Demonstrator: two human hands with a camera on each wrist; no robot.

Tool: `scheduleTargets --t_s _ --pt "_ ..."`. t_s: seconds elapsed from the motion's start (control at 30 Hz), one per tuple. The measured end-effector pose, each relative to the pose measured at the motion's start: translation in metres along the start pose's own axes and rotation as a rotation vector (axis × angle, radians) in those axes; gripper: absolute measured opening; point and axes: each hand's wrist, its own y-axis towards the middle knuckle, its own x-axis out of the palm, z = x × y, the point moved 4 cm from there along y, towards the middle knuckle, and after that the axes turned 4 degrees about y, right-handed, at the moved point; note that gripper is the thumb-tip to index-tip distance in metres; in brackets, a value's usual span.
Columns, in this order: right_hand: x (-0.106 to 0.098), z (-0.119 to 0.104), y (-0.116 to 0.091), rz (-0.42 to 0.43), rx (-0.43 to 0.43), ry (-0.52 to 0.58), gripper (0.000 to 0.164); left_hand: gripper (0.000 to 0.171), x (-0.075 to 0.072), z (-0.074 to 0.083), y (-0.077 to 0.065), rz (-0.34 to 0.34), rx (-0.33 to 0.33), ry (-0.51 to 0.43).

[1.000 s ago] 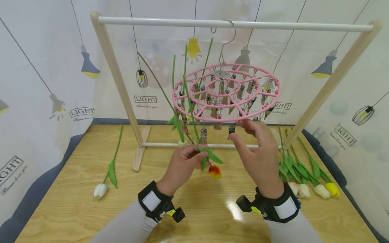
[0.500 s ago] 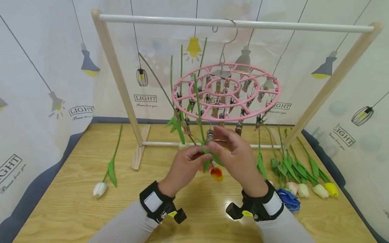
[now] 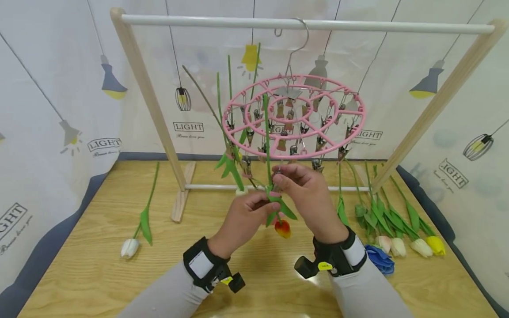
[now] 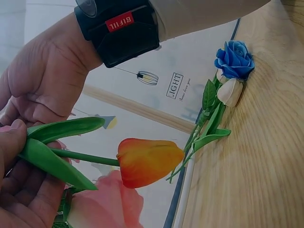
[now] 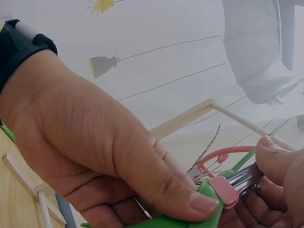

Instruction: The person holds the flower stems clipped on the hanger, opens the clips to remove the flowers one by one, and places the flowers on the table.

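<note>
In the head view, my left hand (image 3: pixel 242 221) pinches a red-and-yellow tulip (image 3: pixel 282 229) by its leafy stem, with the bloom pointing down. Beside it, my right hand (image 3: pixel 314 198) holds a metal clip with pink tips (image 5: pixel 224 191) between thumb and fingers. The pink tips lie against the green stem and leaf; whether they clamp it I cannot tell. The clip hangs below the front rim of a round pink clip hanger (image 3: pixel 294 157). Behind the tulip in the left wrist view is a pink flower (image 4: pixel 107 204).
The hanger hooks over the white bar (image 3: pixel 199 20) of a wooden-legged rack. Several stems stand up through its left side, near a green leaf (image 3: pixel 234 174). A white tulip (image 3: pixel 130 248) lies left on the table; a blue rose (image 3: pixel 380 259) and several tulips, one yellow (image 3: pixel 435 245), lie right.
My right hand has moved left from another part of the hanger to the clip beside the tulip and now pinches it. The tulip stem has swung more upright, closer to the clip.
</note>
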Motion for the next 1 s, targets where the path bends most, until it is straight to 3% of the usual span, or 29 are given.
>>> scheduleTargets --t_s 0.77,1.0 --pt "0.0026 -0.0021 -0.0037 0.009 -0.103 0.01 0.015 0.014 -0.0002 0.0004 0.0026 -0.012 -0.007 0.053" --pt "0.002 -0.0033 -0.0041 0.021 -0.146 0.052 0.005 0.016 -0.0059 0.0 -0.0027 -0.02 -0.027 0.065"
